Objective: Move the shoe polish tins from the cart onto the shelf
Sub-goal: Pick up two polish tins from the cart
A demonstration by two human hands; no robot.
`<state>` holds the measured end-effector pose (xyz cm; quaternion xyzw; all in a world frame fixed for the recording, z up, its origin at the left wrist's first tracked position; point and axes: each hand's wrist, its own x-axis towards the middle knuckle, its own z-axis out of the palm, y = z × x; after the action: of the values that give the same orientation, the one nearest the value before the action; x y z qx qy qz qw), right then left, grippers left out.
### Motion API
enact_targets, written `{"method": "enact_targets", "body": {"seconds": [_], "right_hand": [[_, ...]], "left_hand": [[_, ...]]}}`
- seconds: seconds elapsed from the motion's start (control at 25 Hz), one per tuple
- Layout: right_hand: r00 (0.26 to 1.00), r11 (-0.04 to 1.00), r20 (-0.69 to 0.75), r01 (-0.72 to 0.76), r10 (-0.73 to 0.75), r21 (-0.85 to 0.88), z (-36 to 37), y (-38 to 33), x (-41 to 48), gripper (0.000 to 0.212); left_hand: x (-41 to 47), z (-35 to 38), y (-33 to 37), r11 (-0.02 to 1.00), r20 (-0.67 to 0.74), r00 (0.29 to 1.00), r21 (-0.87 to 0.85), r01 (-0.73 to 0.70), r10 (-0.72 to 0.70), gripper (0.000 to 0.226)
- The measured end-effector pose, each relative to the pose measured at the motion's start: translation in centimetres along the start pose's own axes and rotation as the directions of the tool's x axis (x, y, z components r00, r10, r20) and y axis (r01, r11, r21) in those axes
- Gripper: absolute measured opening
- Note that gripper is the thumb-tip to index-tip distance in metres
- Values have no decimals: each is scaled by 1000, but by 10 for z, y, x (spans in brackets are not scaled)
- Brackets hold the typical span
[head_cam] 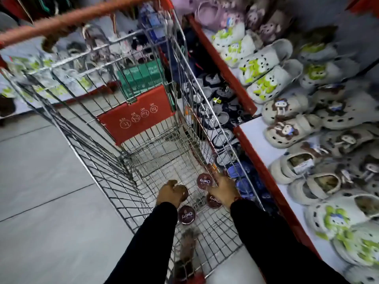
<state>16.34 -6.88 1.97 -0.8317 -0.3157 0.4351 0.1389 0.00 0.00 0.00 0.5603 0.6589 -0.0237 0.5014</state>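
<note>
Both hands inside wire cart (114, 160), left hand (170, 193) fingers curled around one tin (183, 193), right hand (223, 191) fingers spread, touching tin (204, 181), two more tins (186, 214) on cart floor, shelf (264, 144) to the right

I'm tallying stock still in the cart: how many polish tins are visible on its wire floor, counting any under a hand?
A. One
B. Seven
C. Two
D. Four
D: the left hand closes on one tin, the right hand touches two more, and a fourth tin lies untouched on the cart floor.
</note>
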Motion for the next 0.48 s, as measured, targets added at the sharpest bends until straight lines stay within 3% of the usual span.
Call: {"method": "enact_targets", "body": {"seconds": [0.2,0.48], "right_hand": [[984,984,-47,-173,171,-45,48,30,80,54],[977,942,-71,-211,199,-260,98,46,124,68]], "left_hand": [[58,30,-36,981,-13,984,86,176,-176,49],[97,62,-57,970,-46,974,90,226,-223,67]]}}
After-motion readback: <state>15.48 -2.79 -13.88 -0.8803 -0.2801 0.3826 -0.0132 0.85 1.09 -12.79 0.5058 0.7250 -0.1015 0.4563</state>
